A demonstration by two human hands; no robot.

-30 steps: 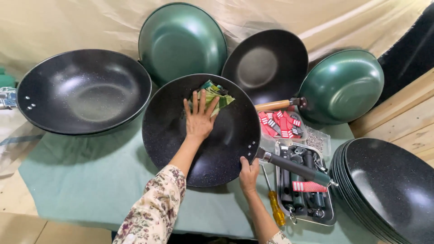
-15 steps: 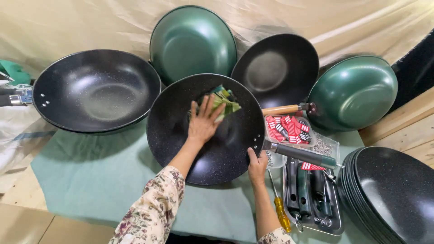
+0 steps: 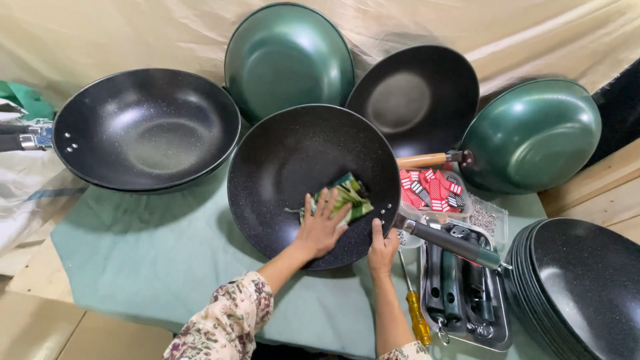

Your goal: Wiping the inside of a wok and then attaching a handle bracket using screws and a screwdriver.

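I see a green cloth (image 3: pixel 153 267) covering the table, crowded with pans against a beige sheet. My left hand (image 3: pixel 322 227) lies flat, fingers spread, pressing a green rag (image 3: pixel 347 197) inside the black wok (image 3: pixel 293 167) at centre. My right hand (image 3: pixel 382 248) pinches its near rim beside the handle (image 3: pixel 453 241). Open cloth lies only lower left.

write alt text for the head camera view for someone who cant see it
A person's left hand presses a green cloth inside a black speckled wok, while the right hand grips its rim beside the handle. More black and green woks surround it on a green table cover, with a tray of handles and a yellow screwdriver at right.
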